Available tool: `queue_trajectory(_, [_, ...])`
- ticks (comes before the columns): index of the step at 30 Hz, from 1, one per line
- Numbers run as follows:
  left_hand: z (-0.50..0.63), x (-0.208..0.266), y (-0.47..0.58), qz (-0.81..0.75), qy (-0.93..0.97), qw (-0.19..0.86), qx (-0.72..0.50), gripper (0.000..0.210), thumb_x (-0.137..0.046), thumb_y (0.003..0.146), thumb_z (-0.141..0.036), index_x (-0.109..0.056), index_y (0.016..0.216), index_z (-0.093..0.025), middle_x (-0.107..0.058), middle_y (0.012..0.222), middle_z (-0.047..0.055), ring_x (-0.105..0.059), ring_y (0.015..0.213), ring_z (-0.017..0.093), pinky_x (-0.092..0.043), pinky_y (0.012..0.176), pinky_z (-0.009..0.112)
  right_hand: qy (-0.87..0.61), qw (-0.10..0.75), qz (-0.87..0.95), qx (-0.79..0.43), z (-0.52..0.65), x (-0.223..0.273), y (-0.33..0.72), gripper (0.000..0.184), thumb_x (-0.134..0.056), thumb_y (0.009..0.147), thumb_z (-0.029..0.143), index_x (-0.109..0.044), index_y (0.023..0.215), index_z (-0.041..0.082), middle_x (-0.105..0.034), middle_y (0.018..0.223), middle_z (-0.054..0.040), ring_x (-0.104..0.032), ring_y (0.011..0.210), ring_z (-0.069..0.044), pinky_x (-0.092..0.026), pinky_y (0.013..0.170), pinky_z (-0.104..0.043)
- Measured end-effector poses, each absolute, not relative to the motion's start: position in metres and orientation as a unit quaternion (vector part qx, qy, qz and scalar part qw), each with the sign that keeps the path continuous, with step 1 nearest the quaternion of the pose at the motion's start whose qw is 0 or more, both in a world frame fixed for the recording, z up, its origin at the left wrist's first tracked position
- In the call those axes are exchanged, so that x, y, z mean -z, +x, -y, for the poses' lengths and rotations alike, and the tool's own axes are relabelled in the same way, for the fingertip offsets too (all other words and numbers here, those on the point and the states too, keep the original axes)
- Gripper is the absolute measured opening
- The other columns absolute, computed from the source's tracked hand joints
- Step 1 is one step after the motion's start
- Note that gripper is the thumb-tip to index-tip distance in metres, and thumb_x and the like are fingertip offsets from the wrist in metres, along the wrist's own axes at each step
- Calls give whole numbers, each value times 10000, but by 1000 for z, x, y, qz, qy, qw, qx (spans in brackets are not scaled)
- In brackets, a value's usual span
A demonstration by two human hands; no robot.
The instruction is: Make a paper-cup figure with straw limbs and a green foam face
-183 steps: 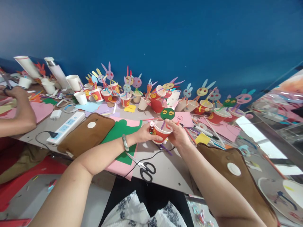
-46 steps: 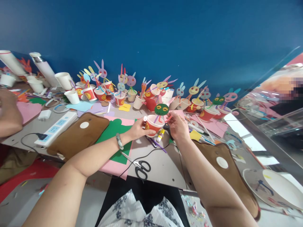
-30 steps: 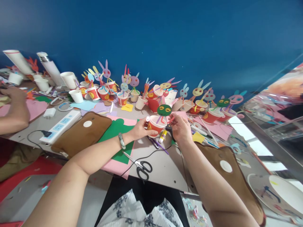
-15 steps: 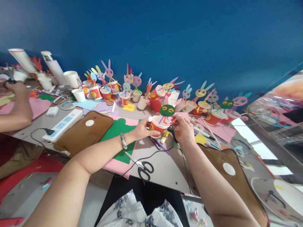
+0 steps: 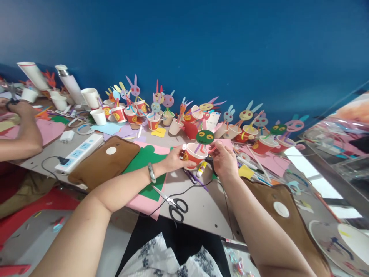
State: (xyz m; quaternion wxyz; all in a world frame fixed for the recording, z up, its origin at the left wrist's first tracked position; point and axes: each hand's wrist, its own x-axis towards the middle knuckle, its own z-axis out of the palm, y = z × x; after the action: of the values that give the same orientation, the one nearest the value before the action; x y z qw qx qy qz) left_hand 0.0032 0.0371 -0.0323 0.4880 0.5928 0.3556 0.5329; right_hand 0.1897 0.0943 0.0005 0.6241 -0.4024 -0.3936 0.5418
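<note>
My left hand [image 5: 176,158] is wrapped round a red-and-white paper cup [image 5: 193,154], held just above the table. A paper figure with a round green face [image 5: 205,137], yellow eyes and pink ears rises from the cup on paper strips. At the cup's right side, my right hand [image 5: 224,158] pinches a thin pinkish-red paper strip [image 5: 212,148] between thumb and fingers. Below the cup lies a yellow glue stick [image 5: 202,168]. Black-handled scissors [image 5: 178,209] rest nearer my body, their blades over green paper [image 5: 150,179].
Several finished cup figures [image 5: 154,120] line the wall. Brown padded pouches [image 5: 105,159] lie on both sides, with a white power strip [image 5: 82,154] at left. A black cable [image 5: 188,188] crosses the table. Another person's hand [image 5: 21,107] holds scissors at far left.
The whole view has shifted slightly, so things appear a little further right and lower. Both hands keep their hold on the cup and the strip.
</note>
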Motion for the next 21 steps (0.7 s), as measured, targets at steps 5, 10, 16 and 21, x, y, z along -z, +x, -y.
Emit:
queue_trajectory(5, [-37, 31, 3, -347, 598, 490, -530, 699, -901, 635, -416, -636, 1210, -120, -727, 1141, 147, -699, 958, 220, -548, 862, 323, -392, 628, 401, -540, -93, -3, 190, 241, -878, 584, 372, -719, 651, 203, -700, 685, 7, -613, 626, -82, -487, 562, -195])
queue_trajectory(10, [-36, 31, 3, -353, 594, 488, -533, 710, -900, 644, -388, -618, 1239, -124, -715, 1161, 148, -691, 981, 224, -544, 879, 337, -402, 628, 379, -548, -93, -2, 188, 280, -876, 572, 400, -747, 718, 198, -714, 726, 0, -601, 598, -75, -479, 531, -193])
queue_trajectory(16, [-35, 28, 2, -356, 597, 490, -527, 707, -899, 648, -380, -620, 1241, -117, -714, 1155, 149, -688, 979, 221, -542, 885, 337, -389, 625, 405, -542, -92, -2, 188, 229, -868, 587, 371, -716, 628, 204, -682, 663, 11, -591, 603, -73, -502, 571, -188])
queue_trajectory(21, [-34, 28, 2, -354, 600, 485, -529, 733, -886, 671, -385, -594, 1296, -136, -700, 1193, 151, -684, 1004, 223, -542, 898, 339, -393, 622, 400, -546, -93, 0, 189, 249, -871, 587, 392, -735, 677, 204, -702, 706, 5, -604, 617, -73, -499, 566, -184])
